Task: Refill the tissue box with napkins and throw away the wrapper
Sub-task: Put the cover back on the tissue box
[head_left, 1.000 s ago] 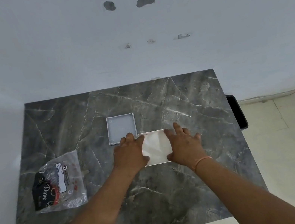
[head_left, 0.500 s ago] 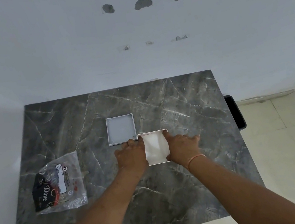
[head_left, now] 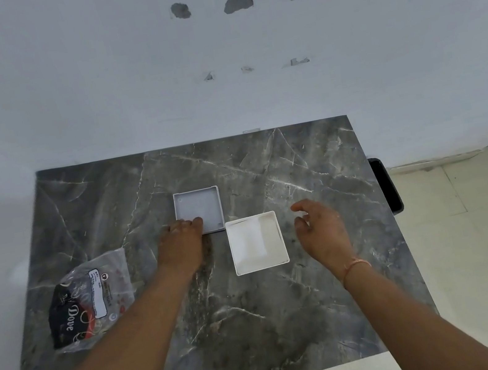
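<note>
Both hands had come off the tissue box (head_left: 257,243), which a second earlier they pressed from either side. The box sat open on the table (head_left: 293,323), a white napkin stack filling it. Left hand (head_left: 182,248), fingers loosely curled and holding nothing, had shifted to the near-left corner of the grey lid (head_left: 199,211), which lay just beyond and left of the box. Right hand (head_left: 320,230) hovered just right of the box, fingers spread, empty. The refill looked done; closing with the lid likely came next. The wrapper (head_left: 89,302) lay well left of the box, not yet binned.
</note>
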